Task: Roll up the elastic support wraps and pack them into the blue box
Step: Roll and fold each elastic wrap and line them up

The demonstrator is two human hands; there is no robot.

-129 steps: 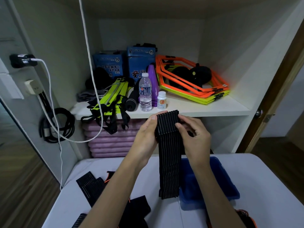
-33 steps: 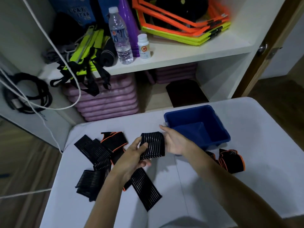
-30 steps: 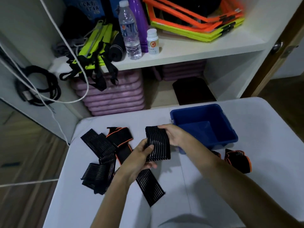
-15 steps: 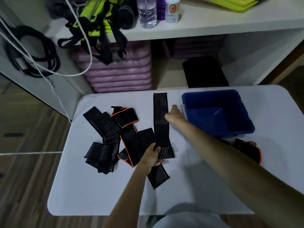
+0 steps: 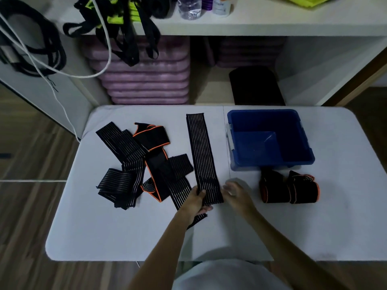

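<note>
A long black striped wrap (image 5: 201, 151) lies flat and stretched out on the white table (image 5: 104, 233), running from the far side toward me. My left hand (image 5: 195, 203) grips its near end, thumb on top. My right hand (image 5: 235, 192) hovers just right of that end, fingers relaxed, blurred, holding nothing. The blue box (image 5: 301, 143) stands to the right of the wrap with nothing in it. Two rolled black wraps with orange trim (image 5: 290, 190) lie side by side in front of the box.
A loose pile of black and orange-edged wraps (image 5: 142, 162) covers the table's left middle. Beyond the table stand a white shelf (image 5: 272, 26) with bottles and straps, stacked purple pads (image 5: 146, 80) below it, and cables (image 5: 37, 49) hanging at the left.
The wrap, held up between both hands before, now lies flat on the table. My right hand has left its far end and come back beside the near end. The view has tilted down.
</note>
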